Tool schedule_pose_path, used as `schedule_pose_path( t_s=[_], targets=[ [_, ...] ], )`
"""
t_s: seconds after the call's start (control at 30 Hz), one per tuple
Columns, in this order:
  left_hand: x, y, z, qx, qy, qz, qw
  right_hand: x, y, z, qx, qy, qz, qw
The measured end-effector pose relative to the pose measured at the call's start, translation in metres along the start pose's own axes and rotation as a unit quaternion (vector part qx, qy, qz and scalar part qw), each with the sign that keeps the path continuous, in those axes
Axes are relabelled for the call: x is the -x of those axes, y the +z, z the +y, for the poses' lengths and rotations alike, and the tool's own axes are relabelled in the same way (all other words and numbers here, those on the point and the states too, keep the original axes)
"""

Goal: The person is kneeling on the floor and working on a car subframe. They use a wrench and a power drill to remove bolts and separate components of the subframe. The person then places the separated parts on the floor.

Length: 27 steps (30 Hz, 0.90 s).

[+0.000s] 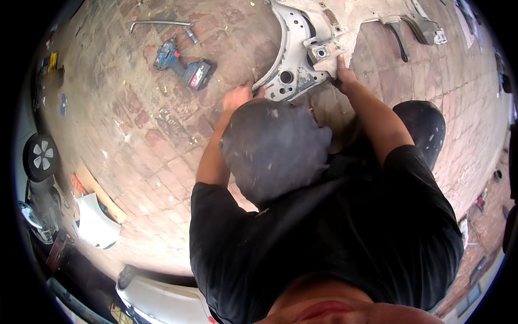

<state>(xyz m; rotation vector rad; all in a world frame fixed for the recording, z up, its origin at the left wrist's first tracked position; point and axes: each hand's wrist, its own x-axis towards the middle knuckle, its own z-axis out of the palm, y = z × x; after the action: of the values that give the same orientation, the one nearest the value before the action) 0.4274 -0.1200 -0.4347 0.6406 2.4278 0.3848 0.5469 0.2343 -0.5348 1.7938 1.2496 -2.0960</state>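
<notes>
A pale metal control arm (pixel 288 62) with round holes lies at the top centre, joined to a larger pale metal frame (pixel 350 13) with brackets. My left hand (pixel 240 96) is closed at the arm's lower left end, its fingertips partly hidden behind my dark-clad knee (pixel 272 146). My right hand (pixel 343 73) grips the bracket at the frame's lower right, thumb on its face and other fingers mostly out of sight underneath. Left of the parts lie a blue and black cordless impact driver (pixel 181 65), a bent wrench bar (pixel 162 23) and a small socket (pixel 191 35).
I crouch on a reddish paved floor (pixel 151 140), my other knee (pixel 423 129) at right. Along the left are a car wheel (pixel 42 156), a white panel (pixel 97 227) on cardboard and assorted parts. A white car (pixel 156 291) stands behind me. Small items lie along the right edge.
</notes>
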Motion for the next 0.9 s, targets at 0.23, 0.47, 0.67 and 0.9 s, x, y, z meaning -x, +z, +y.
schedule_pose_path(
  t_s=[0.23, 0.47, 0.67, 0.9],
  targets=[
    [-0.019, 0.051, -0.024, 0.018, 0.014, 0.054, 0.998, -0.012, -0.008, 0.002, 0.021, 0.004, 0.004, 1.0],
    [0.016, -0.004, 0.011, -0.039, -0.016, 0.064, 0.997, 0.017, 0.002, -0.004, -0.008, -0.002, 0.028, 1.0],
    [-0.018, 0.068, -0.045, 0.018, 0.034, 0.057, 0.998, 0.028, 0.011, 0.003, 0.018, -0.005, 0.039, 0.999],
    [-0.013, 0.042, -0.029, 0.068, -0.024, 0.008, 0.997, 0.006, -0.004, 0.004, 0.01, -0.007, -0.001, 1.0]
  ],
)
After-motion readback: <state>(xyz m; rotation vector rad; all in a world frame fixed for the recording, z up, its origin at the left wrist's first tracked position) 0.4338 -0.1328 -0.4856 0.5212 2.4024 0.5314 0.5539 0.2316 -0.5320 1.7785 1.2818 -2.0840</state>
